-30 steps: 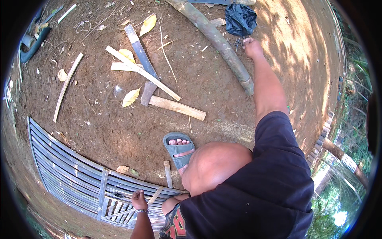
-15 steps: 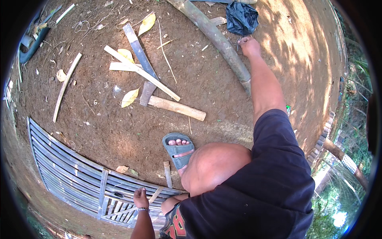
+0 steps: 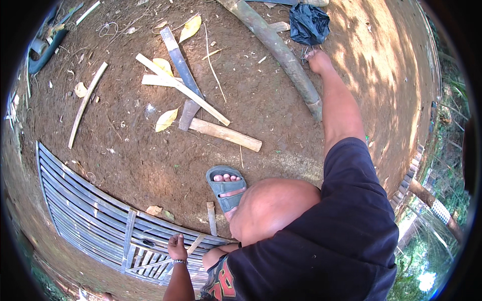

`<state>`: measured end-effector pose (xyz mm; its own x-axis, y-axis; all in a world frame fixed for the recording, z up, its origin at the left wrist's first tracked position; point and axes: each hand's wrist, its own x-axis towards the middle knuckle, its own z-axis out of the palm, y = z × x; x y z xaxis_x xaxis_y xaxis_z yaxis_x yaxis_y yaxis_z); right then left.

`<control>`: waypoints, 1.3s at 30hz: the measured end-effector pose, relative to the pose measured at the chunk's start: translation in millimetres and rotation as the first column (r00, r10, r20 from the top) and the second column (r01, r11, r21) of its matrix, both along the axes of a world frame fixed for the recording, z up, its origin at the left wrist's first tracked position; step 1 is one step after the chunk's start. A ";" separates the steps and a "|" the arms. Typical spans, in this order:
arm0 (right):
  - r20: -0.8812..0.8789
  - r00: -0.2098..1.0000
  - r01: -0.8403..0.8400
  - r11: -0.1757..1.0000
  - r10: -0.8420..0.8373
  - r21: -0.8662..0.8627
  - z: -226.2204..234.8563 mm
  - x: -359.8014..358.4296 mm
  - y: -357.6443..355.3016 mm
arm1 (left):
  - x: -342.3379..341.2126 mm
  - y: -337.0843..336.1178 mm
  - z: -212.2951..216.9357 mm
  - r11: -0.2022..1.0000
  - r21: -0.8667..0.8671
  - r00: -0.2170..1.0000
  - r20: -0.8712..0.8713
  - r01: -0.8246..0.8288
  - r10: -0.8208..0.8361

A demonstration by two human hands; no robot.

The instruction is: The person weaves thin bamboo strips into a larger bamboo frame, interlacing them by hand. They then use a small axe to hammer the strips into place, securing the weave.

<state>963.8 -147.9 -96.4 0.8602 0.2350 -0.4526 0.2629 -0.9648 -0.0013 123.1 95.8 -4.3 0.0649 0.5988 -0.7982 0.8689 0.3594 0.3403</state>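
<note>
Right hand (image 3: 319,60) reaches far, fingers curled at small nails beside crumpled black plastic bag (image 3: 309,22); left hand (image 3: 176,247) pressed flat on slatted bamboo panel (image 3: 85,210), near left.

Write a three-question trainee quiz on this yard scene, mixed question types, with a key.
1. True or false: the right hand reaches beside the black bag.
2. The left hand rests on: A) the slatted bamboo panel, B) the machete, C) the log.
3. Fill in: the foot near the knee wears a grey ____.

Key: 1 true; 2 A; 3 sandal.
</note>
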 end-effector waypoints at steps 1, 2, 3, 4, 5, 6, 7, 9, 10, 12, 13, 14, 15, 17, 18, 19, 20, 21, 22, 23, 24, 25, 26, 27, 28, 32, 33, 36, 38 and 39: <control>-0.018 0.998 0.057 0.998 -0.056 0.011 2.9 0.1 -3.1 | 0.3 0.1 -1.4 1.000 -0.003 1.000 0.011 -0.002 0.002; -0.017 0.992 0.125 0.989 -0.124 0.082 1.6 2.4 -9.7 | 0.3 0.0 -2.4 1.000 -0.005 1.000 0.022 -0.005 0.005; -0.022 0.981 0.193 0.969 -0.191 0.154 0.5 3.9 -17.6 | 0.0 0.2 -2.9 1.000 -0.005 1.000 0.028 0.003 -0.003; -0.032 0.966 0.256 0.940 -0.255 0.224 0.6 4.4 -22.6 | 3.1 0.4 -1.5 1.000 -0.004 0.999 0.032 0.010 -0.010; -0.114 0.926 0.376 0.873 -0.359 0.310 0.6 4.8 -27.2 | 4.7 0.2 -1.0 1.000 -0.004 0.999 0.037 0.017 -0.017; -0.204 0.871 0.491 0.783 -0.447 0.382 1.1 5.1 -32.1 | 3.3 -0.4 -2.6 1.000 -0.011 0.999 0.033 0.008 -0.008; -0.303 0.803 0.595 0.673 -0.512 0.440 2.1 5.0 -30.2 | 0.5 -1.2 -3.9 1.000 -0.013 1.000 0.026 -0.005 0.005; -0.465 0.675 0.726 0.400 -0.573 0.560 14.1 -10.5 -9.4 | -2.8 -1.8 -3.1 1.000 0.007 1.000 0.013 -0.021 0.021; -0.538 0.605 0.767 0.250 -0.586 0.590 23.2 -14.8 -7.1 | -1.5 -4.5 -3.6 1.000 0.010 1.000 0.013 -0.019 0.019; -0.587 0.600 0.769 0.189 -0.544 0.610 30.4 -14.0 -9.2 | -0.9 -7.8 -4.5 1.000 -0.012 1.000 0.008 -0.019 0.019; -0.611 0.596 0.770 0.158 -0.521 0.617 33.2 -14.3 -11.2 | -2.2 -10.2 -6.0 0.999 -0.021 0.999 0.017 -0.034 0.035; -0.612 0.602 0.764 0.145 -0.513 0.629 36.5 -14.8 -14.1 | -3.1 -13.6 -8.1 0.998 -0.030 0.998 0.027 -0.050 0.051; -0.613 0.608 0.756 0.134 -0.505 0.640 40.4 -15.3 -17.4 | -3.7 -18.0 -10.4 0.997 -0.040 0.997 0.036 -0.067 0.069; -0.632 0.620 0.744 0.094 -0.465 0.661 49.5 -21.3 -10.2 | -4.1 -23.4 -12.4 0.998 -0.010 0.996 0.064 -0.056 0.056; -0.643 0.629 0.737 0.072 -0.437 0.672 56.3 -23.8 -7.2 | -3.3 -27.9 -14.8 0.998 0.002 0.995 0.080 -0.055 0.055; -0.657 0.640 0.730 0.050 -0.399 0.681 64.9 -28.9 4.4 | -0.6 -27.1 -17.1 1.000 0.022 0.997 0.072 0.011 -0.012; -0.676 0.664 0.733 0.096 -0.320 0.674 70.4 -37.4 17.4 | 6.6 -22.6 -16.2 0.997 0.042 0.996 0.053 0.072 -0.074; -0.693 0.681 0.730 0.147 -0.236 0.668 78.2 -45.7 30.9 | 15.7 -19.3 -18.2 0.990 0.059 0.991 0.033 0.127 -0.129; -0.715 0.684 0.727 0.201 -0.144 0.656 84.7 -60.8 49.3 | 50.7 -10.1 -2.6 0.996 0.074 0.991 0.119 0.055 -0.064; -0.735 0.677 0.710 0.297 -0.042 0.638 93.8 -80.6 76.5 | 69.1 0.4 -2.7 0.995 0.096 0.984 0.170 0.027 -0.043; -0.762 0.645 0.684 0.395 0.064 0.613 101.3 -108.0 105.1 | 88.7 9.6 -5.9 0.996 0.088 0.968 0.248 0.004 -0.026; -0.790 0.588 0.645 0.491 0.171 0.586 107.2 -138.5 130.6 | 108.0 19.9 -11.6 0.998 0.060 0.941 0.338 -0.027 0.005; -0.820 0.518 0.588 0.596 0.243 0.548 111.8 -168.8 155.6 | 127.7 29.6 -16.3 0.998 0.009 0.898 0.438 -0.060 0.050; -0.846 0.431 0.511 0.687 0.315 0.516 111.3 -201.5 179.1 | 146.6 38.7 -16.2 0.993 -0.063 0.835 0.538 -0.099 0.117; -0.836 0.369 0.405 0.739 0.406 0.538 111.2 -232.7 197.2 | 168.3 43.7 -15.8 0.977 -0.164 0.745 0.634 -0.135 0.209; -0.755 0.261 -0.171 0.799 0.601 0.577 136.8 -370.1 259.2 | 233.1 43.3 14.3 0.716 -0.619 0.347 0.627 -0.322 0.698; -0.736 0.257 -0.329 0.773 0.626 0.543 144.6 -399.6 269.0 | 237.3 37.3 21.3 0.576 -0.708 0.209 0.541 -0.409 0.814; -0.453 0.231 -0.536 0.501 0.861 0.679 152.5 -468.6 273.7 | 219.2 18.4 29.7 0.411 -0.759 -0.052 0.502 -0.504 0.864; -0.386 0.180 -0.625 0.408 0.905 0.665 150.3 -501.1 279.3 | 196.5 12.6 29.2 0.316 -0.736 -0.151 0.491 -0.599 0.858; -0.349 0.152 -0.639 0.361 0.925 0.679 148.9 -514.4 281.6 | 184.1 12.8 29.3 0.287 -0.742 -0.174 0.475 -0.606 0.862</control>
<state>449.4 133.7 52.5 -0.3610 0.8261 -0.4326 0.6556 -0.1051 -0.7478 307.3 108.5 25.0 0.2456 0.5606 -0.7908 -0.6329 0.7106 0.3072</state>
